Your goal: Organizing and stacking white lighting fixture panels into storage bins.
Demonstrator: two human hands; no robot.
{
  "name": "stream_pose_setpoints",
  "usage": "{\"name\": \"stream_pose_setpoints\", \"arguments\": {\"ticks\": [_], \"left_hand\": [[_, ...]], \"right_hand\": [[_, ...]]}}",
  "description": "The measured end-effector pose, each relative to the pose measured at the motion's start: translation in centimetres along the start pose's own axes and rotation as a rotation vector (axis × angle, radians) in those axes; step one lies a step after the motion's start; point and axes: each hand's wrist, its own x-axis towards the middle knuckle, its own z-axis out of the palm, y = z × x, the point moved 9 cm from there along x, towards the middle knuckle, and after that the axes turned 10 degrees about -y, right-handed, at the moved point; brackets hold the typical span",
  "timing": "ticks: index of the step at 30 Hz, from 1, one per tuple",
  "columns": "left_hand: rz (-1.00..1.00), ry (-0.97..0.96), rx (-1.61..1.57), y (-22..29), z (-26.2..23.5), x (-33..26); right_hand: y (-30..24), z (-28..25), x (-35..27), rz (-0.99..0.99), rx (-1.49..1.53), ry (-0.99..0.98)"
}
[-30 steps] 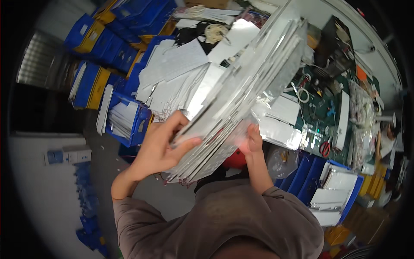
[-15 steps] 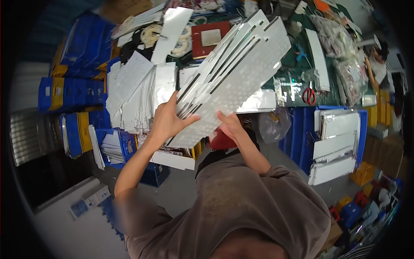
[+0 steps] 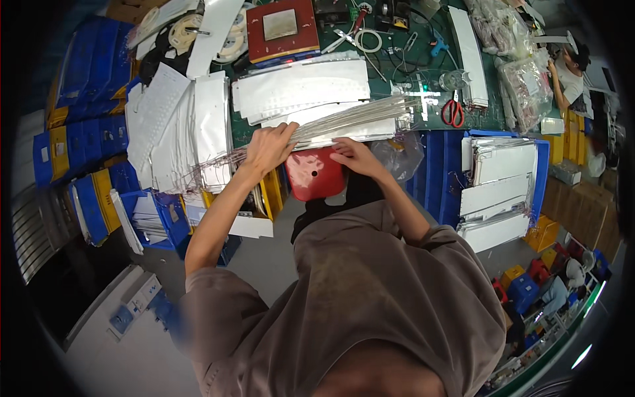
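The stack of thin white strip boards [image 3: 344, 122] lies flat and edge-on at the near edge of the green counter [image 3: 403, 63], its long narrow sheets fanned slightly so their pale edges show as fine parallel lines. The left hand [image 3: 270, 147] is closed over the stack's left end, fingers curled across the top, and the right hand [image 3: 354, 155] clasps its near edge around the middle, thumb and fingers pinching the sheets. The step in hand looks like squaring and setting down the bundle; the next move would call for keeping both ends level so the stiff, slippery sheets do not slide apart. Just below the stack sits a glossy red stool seat [image 3: 314, 173] with a small hole in its middle. Beyond, more flat white boards [image 3: 301, 86] lie on the counter, with red-handled scissors [image 3: 453, 112] to the right. At the left, white panels [image 3: 175, 132] lean over blue plastic bins [image 3: 155, 218]; at the right, a blue bin [image 3: 503, 178] holds silvery wrapped packs.
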Motion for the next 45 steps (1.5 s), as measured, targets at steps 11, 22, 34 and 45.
{"name": "stream_pose_setpoints", "arguments": {"ticks": [11, 22, 34, 45], "left_hand": [[-0.086, -0.014, -0.052, -2.3, 5.6, 1.2], [-0.269, 0.071, -0.035, -0.8, 5.9, 0.7], [-0.439, 0.255, -0.020, -1.6, 7.3, 0.2], [-0.390, 0.322, -0.065, -0.4, 5.6, 2.5]], "right_hand": [[-14.5, -3.7, -4.4, -0.386, -1.376, 0.354], [-7.7, -7.6, -1.2, -0.271, -1.528, 0.309], [-9.4, -4.5, 0.1, -0.397, -1.609, 0.370], [-8.7, 0.7, 3.2, -0.525, -1.528, 0.355]]}}
